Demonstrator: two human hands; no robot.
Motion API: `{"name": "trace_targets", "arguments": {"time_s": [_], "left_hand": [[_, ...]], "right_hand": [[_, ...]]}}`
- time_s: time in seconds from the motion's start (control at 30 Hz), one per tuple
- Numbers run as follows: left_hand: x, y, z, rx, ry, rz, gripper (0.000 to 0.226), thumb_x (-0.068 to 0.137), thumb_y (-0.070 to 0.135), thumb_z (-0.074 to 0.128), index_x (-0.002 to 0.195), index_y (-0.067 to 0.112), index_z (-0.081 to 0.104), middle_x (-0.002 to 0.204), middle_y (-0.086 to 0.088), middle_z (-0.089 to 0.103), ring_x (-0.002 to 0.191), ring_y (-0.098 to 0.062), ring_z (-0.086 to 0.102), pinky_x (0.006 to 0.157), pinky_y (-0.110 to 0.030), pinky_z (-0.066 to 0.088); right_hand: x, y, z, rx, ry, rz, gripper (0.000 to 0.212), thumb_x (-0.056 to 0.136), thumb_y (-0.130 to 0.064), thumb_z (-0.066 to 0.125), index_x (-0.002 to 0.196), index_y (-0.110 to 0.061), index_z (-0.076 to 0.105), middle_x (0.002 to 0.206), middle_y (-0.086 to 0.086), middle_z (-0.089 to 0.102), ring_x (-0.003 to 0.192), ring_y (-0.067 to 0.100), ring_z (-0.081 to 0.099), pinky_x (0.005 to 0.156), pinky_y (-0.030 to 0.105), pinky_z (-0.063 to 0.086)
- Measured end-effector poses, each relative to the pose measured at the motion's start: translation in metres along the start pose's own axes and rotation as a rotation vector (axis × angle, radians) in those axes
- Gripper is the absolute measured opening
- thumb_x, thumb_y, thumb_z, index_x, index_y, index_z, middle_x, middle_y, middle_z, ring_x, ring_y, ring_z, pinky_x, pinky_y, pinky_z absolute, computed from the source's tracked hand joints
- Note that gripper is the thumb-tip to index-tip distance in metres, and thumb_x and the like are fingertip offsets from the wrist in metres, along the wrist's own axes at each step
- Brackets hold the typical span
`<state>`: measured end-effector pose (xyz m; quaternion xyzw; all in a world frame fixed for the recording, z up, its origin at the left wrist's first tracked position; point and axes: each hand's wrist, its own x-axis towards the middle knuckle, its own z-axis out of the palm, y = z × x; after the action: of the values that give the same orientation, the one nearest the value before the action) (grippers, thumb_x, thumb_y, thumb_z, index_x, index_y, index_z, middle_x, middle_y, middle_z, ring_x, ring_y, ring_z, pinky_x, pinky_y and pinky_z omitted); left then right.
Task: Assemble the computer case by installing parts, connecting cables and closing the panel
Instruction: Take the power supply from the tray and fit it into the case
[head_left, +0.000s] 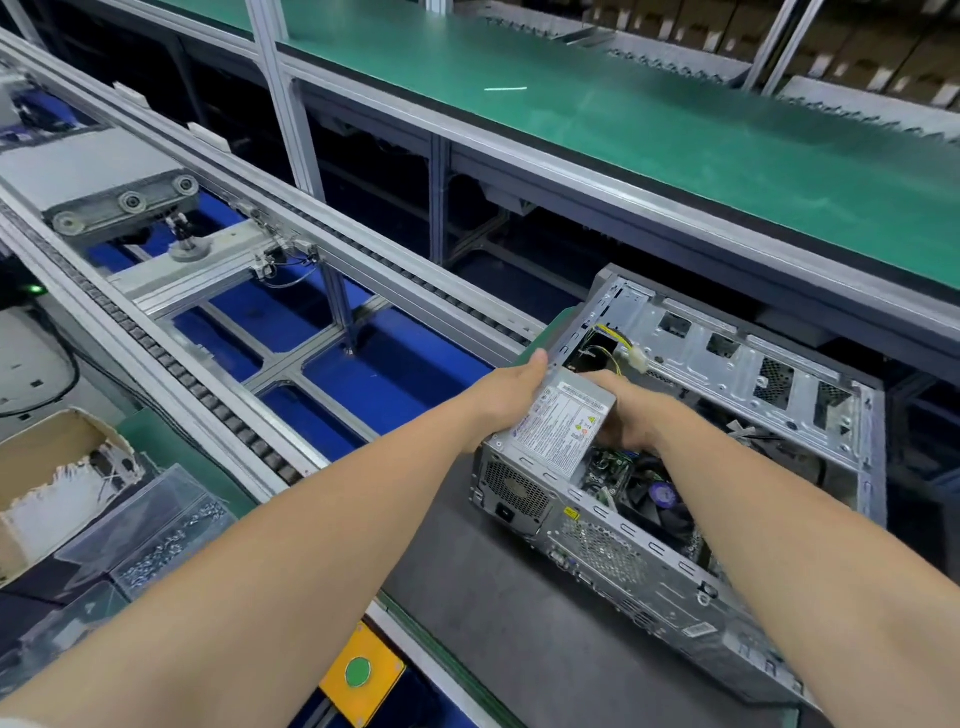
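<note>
An open silver computer case (737, 364) lies on its side on a dark mat (509, 613), its side panel off. A grey power supply (558, 428) with a white label sits in the case's near left corner. My left hand (511, 392) grips its left edge, thumb on top. My right hand (636, 415) grips its right side, fingers reaching down inside the case. Yellow and black cables with a white connector (635, 358) hang beyond the supply. A CPU fan (662, 496) shows on the board below.
A roller conveyor (218, 291) with blue floor beneath runs to the left. A green shelf (649, 119) spans above the case. A cardboard box (47, 467) and a clear bin of screws (161, 540) stand at left. An orange box with a green button (358, 670) sits near me.
</note>
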<state>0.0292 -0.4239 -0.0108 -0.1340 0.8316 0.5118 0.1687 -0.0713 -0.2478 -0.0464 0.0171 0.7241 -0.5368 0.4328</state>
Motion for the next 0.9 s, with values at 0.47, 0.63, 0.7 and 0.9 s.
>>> {"name": "trace_targets", "arguments": {"time_s": [0.47,0.63,0.7,0.9], "left_hand": [[0.016,-0.002,0.004,0.094,0.045,0.015,0.068,0.104,0.062,0.012,0.149,0.026,0.048,0.147,-0.006,0.052,0.119,-0.021,0.051,0.095,-0.029,0.031],[0.013,0.000,0.004,0.109,0.062,0.009,0.068,0.104,0.062,0.013,0.153,0.024,0.042,0.155,-0.006,0.044,0.137,-0.026,0.044,0.097,-0.028,0.027],[0.012,0.001,0.004,0.093,0.057,0.000,0.069,0.103,0.063,0.013,0.153,0.025,0.042,0.153,-0.006,0.046,0.131,-0.024,0.048,0.099,-0.030,0.032],[0.007,-0.001,0.002,0.001,0.008,-0.037,0.071,0.096,0.074,0.019,0.152,0.037,0.041,0.152,-0.001,0.048,0.135,-0.026,0.049,0.115,-0.045,0.037]], "right_hand": [[0.002,0.002,0.001,-0.014,-0.005,0.025,0.030,0.101,-0.035,0.056,0.083,-0.014,0.068,0.077,0.006,0.068,0.067,0.021,0.064,0.068,0.033,0.047],[-0.005,0.003,0.006,0.044,-0.038,0.021,0.033,0.103,-0.038,0.054,0.088,-0.015,0.072,0.085,0.006,0.071,0.074,0.022,0.068,0.073,0.035,0.049],[-0.010,0.007,0.012,0.121,-0.016,0.017,0.042,0.103,-0.038,0.051,0.076,-0.017,0.076,0.078,0.004,0.073,0.068,0.020,0.069,0.070,0.034,0.046],[-0.022,0.015,0.025,0.397,0.294,-0.032,0.040,0.096,-0.026,0.054,0.056,-0.023,0.049,0.044,-0.006,0.046,0.033,0.010,0.037,0.039,0.022,0.034]]}}
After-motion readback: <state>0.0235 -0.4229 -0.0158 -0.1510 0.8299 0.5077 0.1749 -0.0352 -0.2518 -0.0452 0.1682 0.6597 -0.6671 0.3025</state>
